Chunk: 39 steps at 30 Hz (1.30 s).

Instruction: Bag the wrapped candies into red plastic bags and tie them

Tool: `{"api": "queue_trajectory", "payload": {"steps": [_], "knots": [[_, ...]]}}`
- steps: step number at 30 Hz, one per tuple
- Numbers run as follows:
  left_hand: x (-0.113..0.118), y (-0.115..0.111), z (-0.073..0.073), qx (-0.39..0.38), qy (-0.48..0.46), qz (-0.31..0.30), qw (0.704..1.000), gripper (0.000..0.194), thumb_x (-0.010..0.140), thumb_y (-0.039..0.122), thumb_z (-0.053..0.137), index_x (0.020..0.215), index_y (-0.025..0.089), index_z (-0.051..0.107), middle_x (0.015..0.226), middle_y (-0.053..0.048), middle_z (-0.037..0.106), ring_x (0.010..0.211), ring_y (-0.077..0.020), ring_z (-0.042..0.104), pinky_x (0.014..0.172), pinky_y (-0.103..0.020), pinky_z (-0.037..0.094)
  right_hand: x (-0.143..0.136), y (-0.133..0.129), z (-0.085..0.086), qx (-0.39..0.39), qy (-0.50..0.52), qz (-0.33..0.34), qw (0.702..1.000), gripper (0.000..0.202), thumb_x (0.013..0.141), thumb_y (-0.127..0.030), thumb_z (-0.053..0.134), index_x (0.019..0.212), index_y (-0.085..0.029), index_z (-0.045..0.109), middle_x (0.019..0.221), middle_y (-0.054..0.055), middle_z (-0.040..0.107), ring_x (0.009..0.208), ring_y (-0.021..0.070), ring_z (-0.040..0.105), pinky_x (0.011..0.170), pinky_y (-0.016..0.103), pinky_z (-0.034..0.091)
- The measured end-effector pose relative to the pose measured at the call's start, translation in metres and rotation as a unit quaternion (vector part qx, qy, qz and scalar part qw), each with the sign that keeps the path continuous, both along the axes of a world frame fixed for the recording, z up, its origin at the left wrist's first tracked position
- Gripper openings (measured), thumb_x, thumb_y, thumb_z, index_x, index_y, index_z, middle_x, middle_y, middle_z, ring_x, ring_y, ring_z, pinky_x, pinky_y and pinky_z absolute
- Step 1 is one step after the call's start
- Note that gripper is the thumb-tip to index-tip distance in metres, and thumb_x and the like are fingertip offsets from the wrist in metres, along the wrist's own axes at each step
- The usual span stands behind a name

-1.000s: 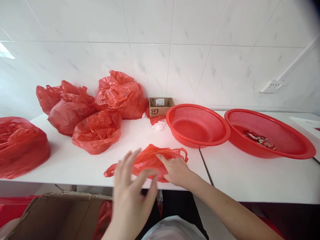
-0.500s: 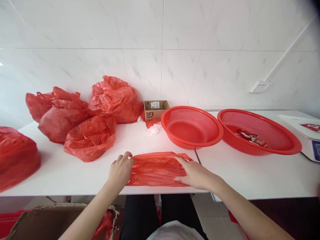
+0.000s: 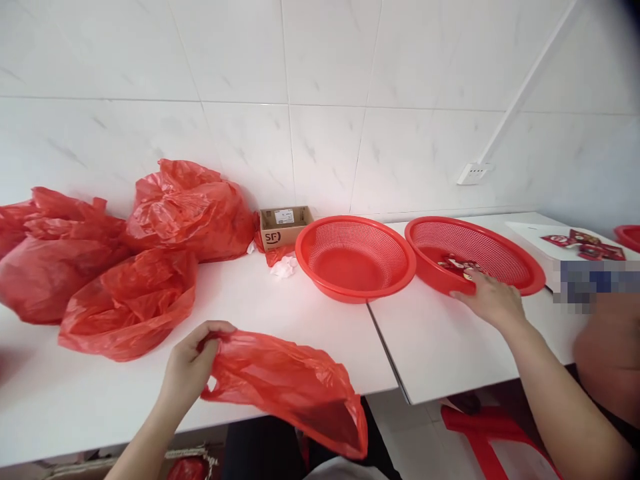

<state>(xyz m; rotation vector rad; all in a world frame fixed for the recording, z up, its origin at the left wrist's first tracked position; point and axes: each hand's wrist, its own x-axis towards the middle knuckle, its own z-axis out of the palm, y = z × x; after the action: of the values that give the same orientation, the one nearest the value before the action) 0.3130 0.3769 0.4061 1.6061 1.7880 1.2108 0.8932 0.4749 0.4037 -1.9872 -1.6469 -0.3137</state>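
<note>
My left hand is closed on one end of a thin red plastic bag. The bag hangs out to the right, past the table's front edge, its mouth gaping at the lower right. Over the near rim of the right-hand red perforated basket reaches my right hand, thumb and fingers apart. Its fingertips are close to small red-and-white packets lying in the basket. Whether they touch a packet is not clear.
A second red basket stands to the left, beside a small cardboard box. Several filled red bags crowd the left. At right, packets lie on a white scale near another person's arm. A red stool stands below.
My right hand has let go of the bag and moved right to the basket. The bag now hangs from my left hand alone. The view has turned right, and another person's arm has appeared.
</note>
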Motion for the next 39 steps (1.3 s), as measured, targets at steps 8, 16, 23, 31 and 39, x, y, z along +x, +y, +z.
{"api": "queue_trajectory", "payload": {"steps": [8,16,23,31,39], "knots": [[0.087,0.093,-0.004,-0.140,-0.124,-0.166,0.968,0.076,0.073,0.014,0.046,0.148,0.019,0.035,0.144,-0.017,0.054,0.079,-0.0147,0.069,0.070,-0.030,0.056,0.018,0.011,0.017,0.132,-0.124,0.043,0.983,0.033,0.093,-0.049,0.051,0.096,-0.022,0.069,0.071,0.010,0.066,0.064,0.0275,0.058,0.066,0.041,0.040],[0.197,0.144,-0.021,-0.138,-0.108,-0.285,0.942,0.048,0.088,0.019,0.061,0.136,0.019,0.053,0.139,-0.013,0.056,0.115,-0.0251,0.061,0.094,-0.045,0.051,-0.064,-0.030,0.116,0.213,-0.187,0.185,0.941,0.036,0.097,-0.046,0.050,0.099,-0.017,0.070,0.087,0.010,0.071,0.082,0.0263,0.065,0.076,0.036,0.046],[0.195,0.092,-0.021,-0.119,-0.080,-0.293,0.945,0.035,0.075,0.002,0.050,0.101,0.020,0.065,0.124,-0.007,0.066,0.108,-0.0198,0.063,0.094,-0.036,0.050,-0.164,-0.050,0.115,0.085,-0.105,0.309,0.941,0.021,0.094,-0.026,0.052,0.103,-0.021,0.070,0.097,0.005,0.072,0.079,0.0184,0.065,0.066,0.027,0.043],[0.072,0.015,-0.006,-0.089,-0.013,-0.113,0.989,0.020,0.071,0.016,0.040,0.068,0.020,0.059,0.114,-0.010,0.071,0.109,-0.0269,0.063,0.095,-0.045,0.048,-0.242,-0.036,0.045,-0.176,-0.163,0.382,0.893,0.033,0.086,-0.005,0.043,0.104,-0.020,0.067,0.090,0.006,0.070,0.082,0.0214,0.063,0.070,0.030,0.038],[0.037,-0.018,-0.010,-0.047,0.054,-0.008,0.997,0.041,0.086,0.044,0.051,0.119,0.024,0.068,0.129,-0.007,0.064,0.118,-0.0270,0.060,0.101,-0.042,0.049,-0.261,-0.012,0.042,-0.252,-0.124,0.379,0.882,0.039,0.094,-0.033,0.054,0.131,-0.023,0.056,0.116,0.011,0.068,0.102,0.0273,0.065,0.079,0.033,0.047]]}}
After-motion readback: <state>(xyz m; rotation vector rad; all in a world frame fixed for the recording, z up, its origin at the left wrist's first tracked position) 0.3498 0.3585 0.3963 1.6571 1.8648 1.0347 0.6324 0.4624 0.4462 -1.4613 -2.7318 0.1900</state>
